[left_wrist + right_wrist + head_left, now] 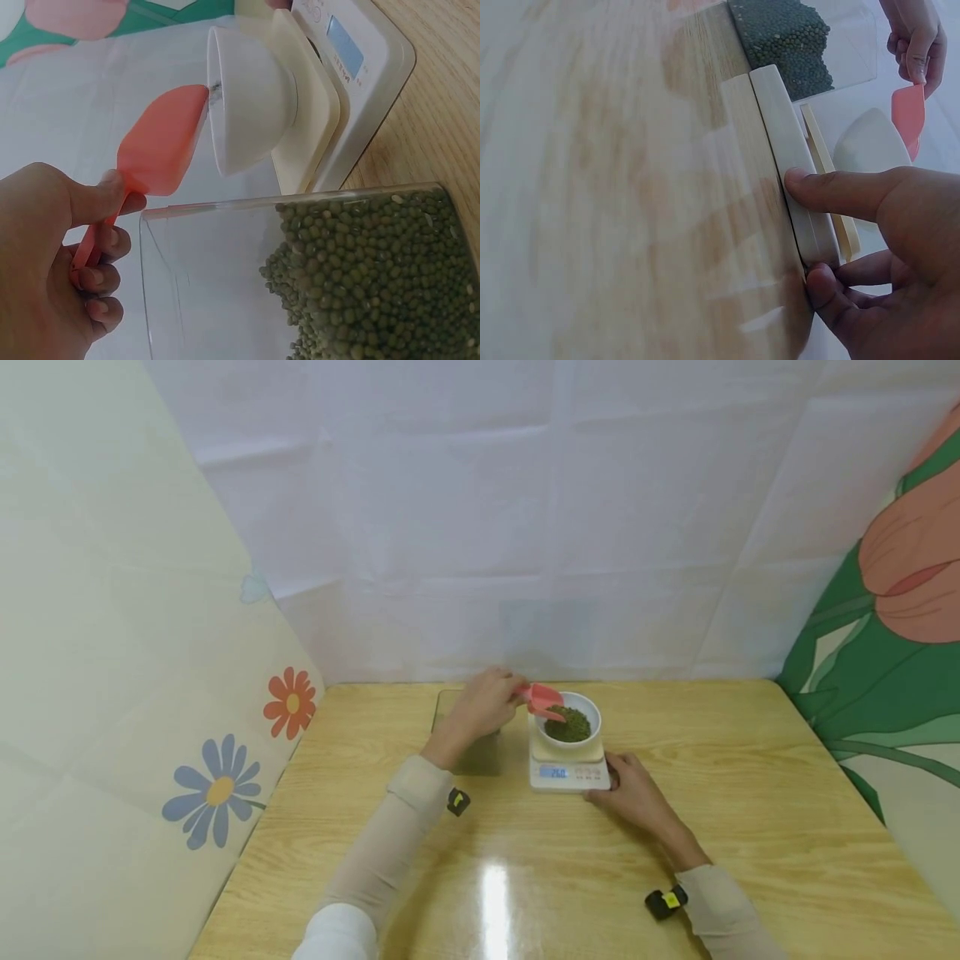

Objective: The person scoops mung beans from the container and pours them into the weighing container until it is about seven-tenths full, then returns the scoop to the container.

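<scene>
My left hand (486, 700) grips the handle of a red scoop (161, 142), thumb on one side and fingers curled round the other. The scoop's lip overlaps the rim of a white bowl (255, 105), tilted down toward it in the head view. Green mung beans (570, 727) lie in the bowl. It stands on the cream platform of a white kitchen scale (553, 783), whose blue display is lit. At the scale's front right corner, my right hand (636, 793) holds the body between thumb (840, 189) and fingers.
A clear container (210, 262), partly filled with mung beans (367, 277), stands left of the scale, below my left hand. Behind the wooden table (720, 760) hangs a white cloth (487, 527). Flower-printed panels (97, 652) flank both sides.
</scene>
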Available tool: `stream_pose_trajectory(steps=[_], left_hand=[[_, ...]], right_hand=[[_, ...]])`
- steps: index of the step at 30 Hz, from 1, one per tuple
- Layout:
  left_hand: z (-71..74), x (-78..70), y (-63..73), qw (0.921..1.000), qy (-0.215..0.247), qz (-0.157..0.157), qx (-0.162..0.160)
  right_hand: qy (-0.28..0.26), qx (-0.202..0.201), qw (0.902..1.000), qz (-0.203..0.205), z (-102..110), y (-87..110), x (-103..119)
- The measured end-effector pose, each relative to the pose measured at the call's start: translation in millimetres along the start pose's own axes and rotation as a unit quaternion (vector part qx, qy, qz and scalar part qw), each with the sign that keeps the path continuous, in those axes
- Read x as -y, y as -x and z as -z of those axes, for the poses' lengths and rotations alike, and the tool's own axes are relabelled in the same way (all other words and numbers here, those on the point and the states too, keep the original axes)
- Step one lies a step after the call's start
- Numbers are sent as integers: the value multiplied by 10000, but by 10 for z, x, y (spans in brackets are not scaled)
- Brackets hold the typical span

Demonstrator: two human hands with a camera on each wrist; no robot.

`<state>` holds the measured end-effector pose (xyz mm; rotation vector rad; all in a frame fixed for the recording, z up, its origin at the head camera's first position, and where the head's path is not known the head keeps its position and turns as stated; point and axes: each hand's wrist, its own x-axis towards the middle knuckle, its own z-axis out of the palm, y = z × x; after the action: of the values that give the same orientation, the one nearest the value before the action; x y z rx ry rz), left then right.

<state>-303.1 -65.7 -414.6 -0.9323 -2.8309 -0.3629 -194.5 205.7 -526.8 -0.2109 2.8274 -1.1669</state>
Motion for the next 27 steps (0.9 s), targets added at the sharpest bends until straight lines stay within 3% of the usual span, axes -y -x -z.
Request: stream_pose_trajectory(steps=[27], left_hand=[[55, -36, 2, 9998, -7, 141, 102]], right_hand=[[-10, -49, 10000, -30, -16, 6, -13]])
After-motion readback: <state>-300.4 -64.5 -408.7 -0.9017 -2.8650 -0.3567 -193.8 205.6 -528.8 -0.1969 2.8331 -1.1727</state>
